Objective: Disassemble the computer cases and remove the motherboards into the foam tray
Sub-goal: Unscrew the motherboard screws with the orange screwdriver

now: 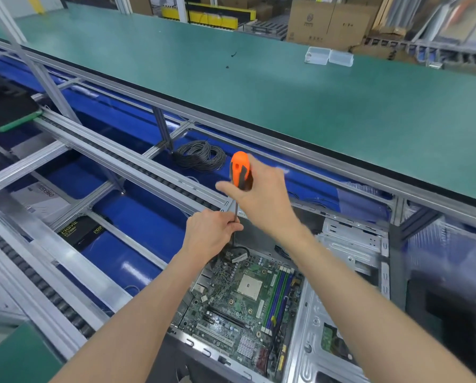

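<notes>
Orange and black, the handle of one screwdriver (241,171) is gripped in the right hand (261,194), with the shaft held upright over the far left corner of the motherboard (245,299). The shaft is pinched low down by the fingers of the left hand (210,230), which steady it; the tip is hidden behind that hand, so the screw being worked cannot be seen. One motherboard is shown, seated flat inside one opened computer case (342,272) at the near edge of the conveyor frame (107,161). No foam tray is visible.

Risks, as judged: if the tip is not square in the screw head, it could slip off and be driven into the board or into the black cable (238,251) lying just beside the left hand. A freed screw could fall among the components or through the open frame. If the board is lifted while any screw or cable is still attached, it could be flexed or a connector torn.

Counted: two hands, one screwdriver, one case, one motherboard with four blue and green memory slots (277,297), and one coil of dark wire (199,156) beyond the case. Two clear plastic boxes (328,56) are set side by side near the far edge of the green bench (259,87).
</notes>
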`<state>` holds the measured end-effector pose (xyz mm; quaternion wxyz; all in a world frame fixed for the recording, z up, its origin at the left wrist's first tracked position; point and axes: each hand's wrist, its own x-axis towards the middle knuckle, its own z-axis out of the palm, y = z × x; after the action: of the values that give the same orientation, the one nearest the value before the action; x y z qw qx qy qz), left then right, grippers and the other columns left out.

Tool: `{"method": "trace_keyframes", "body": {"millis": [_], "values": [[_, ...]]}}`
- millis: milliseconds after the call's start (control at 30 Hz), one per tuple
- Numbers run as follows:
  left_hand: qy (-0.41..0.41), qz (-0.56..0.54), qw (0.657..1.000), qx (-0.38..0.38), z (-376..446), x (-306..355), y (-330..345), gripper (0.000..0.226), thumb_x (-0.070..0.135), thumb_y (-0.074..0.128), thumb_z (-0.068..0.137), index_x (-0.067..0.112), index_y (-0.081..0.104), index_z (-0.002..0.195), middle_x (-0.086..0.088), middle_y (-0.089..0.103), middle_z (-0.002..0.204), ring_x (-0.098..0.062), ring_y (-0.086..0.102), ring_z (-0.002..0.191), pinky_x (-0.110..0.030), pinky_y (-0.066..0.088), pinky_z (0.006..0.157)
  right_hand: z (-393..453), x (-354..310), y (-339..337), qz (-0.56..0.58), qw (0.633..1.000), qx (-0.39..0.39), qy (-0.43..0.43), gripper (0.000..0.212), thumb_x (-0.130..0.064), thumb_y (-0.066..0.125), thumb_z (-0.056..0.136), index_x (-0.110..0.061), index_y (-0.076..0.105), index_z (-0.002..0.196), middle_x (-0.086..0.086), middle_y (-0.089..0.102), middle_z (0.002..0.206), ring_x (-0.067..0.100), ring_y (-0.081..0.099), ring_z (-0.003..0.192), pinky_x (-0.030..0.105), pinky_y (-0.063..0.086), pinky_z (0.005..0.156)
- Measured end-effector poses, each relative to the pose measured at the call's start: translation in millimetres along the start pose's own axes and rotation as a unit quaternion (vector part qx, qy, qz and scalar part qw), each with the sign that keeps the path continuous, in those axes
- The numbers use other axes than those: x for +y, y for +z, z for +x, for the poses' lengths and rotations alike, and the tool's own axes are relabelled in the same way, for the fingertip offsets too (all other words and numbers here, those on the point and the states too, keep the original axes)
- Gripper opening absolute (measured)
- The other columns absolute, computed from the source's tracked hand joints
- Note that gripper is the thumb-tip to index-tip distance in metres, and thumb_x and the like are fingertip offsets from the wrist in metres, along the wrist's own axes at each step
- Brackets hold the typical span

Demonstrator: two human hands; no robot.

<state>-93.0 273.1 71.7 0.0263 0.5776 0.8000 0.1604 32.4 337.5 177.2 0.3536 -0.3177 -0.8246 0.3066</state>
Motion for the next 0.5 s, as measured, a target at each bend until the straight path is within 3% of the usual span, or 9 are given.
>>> {"method": "trace_keyframes", "body": {"millis": [67, 200, 333, 500], "values": [[0.007, -0.001, 1.0, 0.015, 0.3, 1.3, -0.9, 0.026, 0.051, 0.059, 0.092, 0.031, 0.075, 0.097, -0.007, 0.061, 0.067, -0.04, 0.063, 0.079, -0.034, 0.033, 0.06, -14.5, 16.6, 17.8, 0.025, 0.998, -0.003, 0.056, 0.026, -0.036, 0.073, 0.086, -0.017, 0.055, 0.079, -0.003, 0.056, 0.064, 0.012, 0.049, 0.059, 0.021, 0.038, 0.06], [0.026, 0.049, 0.998, 0.028, 1.4, 1.2, 1.2, 0.027, 0.045, 0.061, 0.09, 0.023, 0.076, 0.096, -0.014, 0.068, 0.075, -0.041, 0.063, 0.079, -0.035, 0.036, 0.059, -35.8, 44.5, 42.3, -0.012, 0.993, -0.071, 0.089, 0.019, -0.024, 0.058, 0.098, -0.014, 0.057, 0.082, 0.002, 0.061, 0.077, 0.022, 0.055, 0.073, 0.038, 0.042, 0.069], [0.044, 0.026, 0.998, 0.038, 2.5, 1.0, -2.1, 0.024, 0.055, 0.062, 0.088, 0.037, 0.076, 0.098, -0.007, 0.07, 0.075, -0.036, 0.064, 0.079, -0.034, 0.037, 0.058, -34.4, 48.6, 34.9, -0.004, 0.993, -0.065, 0.101, 0.023, -0.021, 0.05, 0.102, -0.018, 0.05, 0.08, 0.005, 0.061, 0.072, 0.029, 0.059, 0.072, 0.045, 0.046, 0.07], [-0.026, -0.185, 0.982, 0.005, -2.0, -3.3, -10.9, 0.009, 0.04, 0.076, 0.083, 0.038, 0.078, 0.092, 0.011, 0.053, 0.052, -0.006, 0.053, 0.06, -0.028, 0.038, 0.058, -28.2, 34.3, 14.1, -0.009, 0.996, -0.048, 0.071, 0.024, -0.019, 0.046, 0.104, -0.01, 0.054, 0.083, 0.009, 0.063, 0.072, 0.03, 0.061, 0.072, 0.05, 0.048, 0.074]]}}
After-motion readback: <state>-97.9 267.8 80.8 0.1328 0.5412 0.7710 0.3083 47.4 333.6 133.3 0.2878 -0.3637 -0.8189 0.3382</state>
